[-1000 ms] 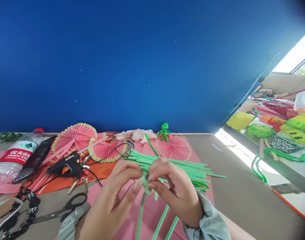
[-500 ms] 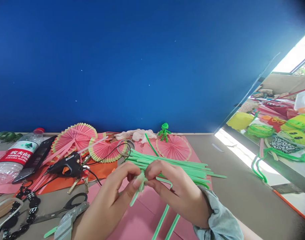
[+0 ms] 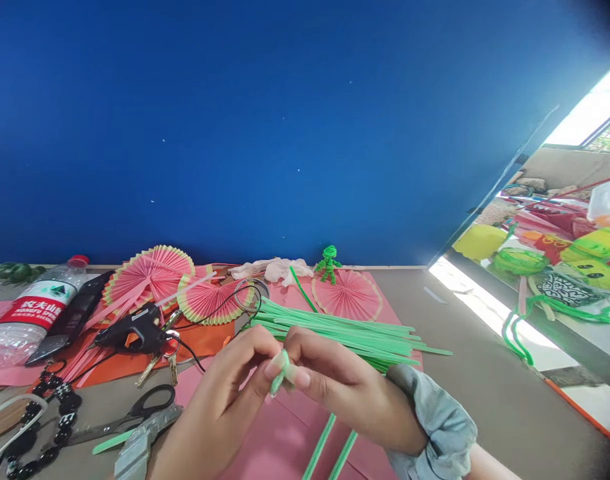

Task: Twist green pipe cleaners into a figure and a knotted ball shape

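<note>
Between the fingertips of both hands is a small coiled piece of light green pipe cleaner (image 3: 279,375). My left hand (image 3: 235,393) pinches it from the left, thumb against forefinger. My right hand (image 3: 339,390) presses on it from the right with thumb and bent fingers; a grey-blue scrunchie (image 3: 442,427) circles that wrist. Behind the hands lies a thick bundle of green pipe cleaners (image 3: 345,333). Two loose green stems (image 3: 321,445) run toward me over the pink paper (image 3: 265,447). A small green pipe-cleaner figure (image 3: 329,265) stands at the back, by a folded pink paper fan (image 3: 349,297).
At left are a black glue gun (image 3: 135,330), keys (image 3: 171,363), scissors (image 3: 147,405), a beaded bracelet (image 3: 67,413) and a plastic bottle (image 3: 39,310). More pink fans (image 3: 155,280) lean near the blue panel (image 3: 285,133). Craft pieces (image 3: 585,260) lie beyond the right edge.
My right thumb has come forward onto the coiled pipe cleaner, and its lower end no longer sticks out as far. The scrunchie wrist has turned. A grey tool by my left wrist has shifted slightly.
</note>
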`<action>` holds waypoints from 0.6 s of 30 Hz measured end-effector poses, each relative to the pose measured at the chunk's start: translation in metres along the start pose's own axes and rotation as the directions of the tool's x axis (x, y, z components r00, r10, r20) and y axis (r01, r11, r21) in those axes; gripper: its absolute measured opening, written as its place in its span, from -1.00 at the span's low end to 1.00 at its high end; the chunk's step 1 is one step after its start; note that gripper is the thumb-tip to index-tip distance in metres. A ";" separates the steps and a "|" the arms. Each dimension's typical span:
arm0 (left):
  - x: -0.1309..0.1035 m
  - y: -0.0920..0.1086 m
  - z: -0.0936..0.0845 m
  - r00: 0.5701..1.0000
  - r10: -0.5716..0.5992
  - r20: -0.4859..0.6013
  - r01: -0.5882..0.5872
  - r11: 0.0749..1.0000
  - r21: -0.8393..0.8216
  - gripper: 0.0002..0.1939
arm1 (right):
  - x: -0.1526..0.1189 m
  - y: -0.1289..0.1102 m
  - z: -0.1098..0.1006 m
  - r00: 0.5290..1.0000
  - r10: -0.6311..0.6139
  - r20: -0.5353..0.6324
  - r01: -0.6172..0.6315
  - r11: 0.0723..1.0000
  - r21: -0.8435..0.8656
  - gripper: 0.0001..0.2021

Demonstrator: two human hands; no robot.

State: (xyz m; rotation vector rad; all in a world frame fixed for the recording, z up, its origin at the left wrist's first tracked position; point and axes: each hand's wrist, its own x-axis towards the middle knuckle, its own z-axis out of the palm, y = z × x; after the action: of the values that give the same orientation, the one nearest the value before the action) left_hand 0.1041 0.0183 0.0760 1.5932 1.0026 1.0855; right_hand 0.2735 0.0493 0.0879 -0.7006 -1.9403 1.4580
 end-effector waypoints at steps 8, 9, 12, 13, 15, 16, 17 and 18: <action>-0.003 -0.003 0.009 0.964 -0.255 -0.073 0.231 0.943 -0.239 -0.76 | 0.006 0.012 0.006 0.998 -0.045 0.036 0.033 0.961 0.275 -0.75; -0.003 -0.005 0.011 0.959 -0.272 -0.075 0.242 0.931 -0.275 -0.76 | 0.006 0.014 0.007 0.999 -0.044 0.030 0.033 0.953 0.301 -0.74; -0.003 -0.009 0.013 0.941 -0.328 -0.077 0.287 0.899 -0.331 -0.73 | 0.005 0.018 0.009 0.999 -0.042 0.015 0.036 0.958 0.284 -0.74; -0.004 -0.010 0.013 0.936 -0.343 -0.077 0.300 0.894 -0.333 -0.73 | 0.005 0.019 0.009 0.999 -0.037 0.016 0.032 0.967 0.254 -0.74; -0.004 -0.010 0.014 0.929 -0.360 -0.084 0.315 0.890 -0.329 -0.73 | 0.003 0.019 0.009 0.999 -0.026 0.019 0.022 0.983 0.184 -0.74; -0.004 -0.009 0.014 0.928 -0.360 -0.092 0.313 0.891 -0.328 -0.73 | 0.003 0.019 0.008 0.999 -0.024 0.024 0.020 0.989 0.149 -0.74; -0.003 -0.007 0.014 0.929 -0.357 -0.101 0.308 0.893 -0.328 -0.73 | 0.002 0.019 0.008 0.999 -0.023 0.031 0.019 0.993 0.120 -0.74; -0.003 -0.005 0.014 0.928 -0.357 -0.106 0.307 0.895 -0.324 -0.73 | 0.002 0.018 0.007 0.999 -0.023 0.039 0.019 0.995 0.100 -0.75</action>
State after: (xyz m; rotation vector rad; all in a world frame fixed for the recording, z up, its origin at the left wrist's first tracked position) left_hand 0.1162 0.0137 0.0677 1.0512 1.1103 1.0795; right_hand 0.2682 0.0506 0.0690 -0.6087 -1.8848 1.5552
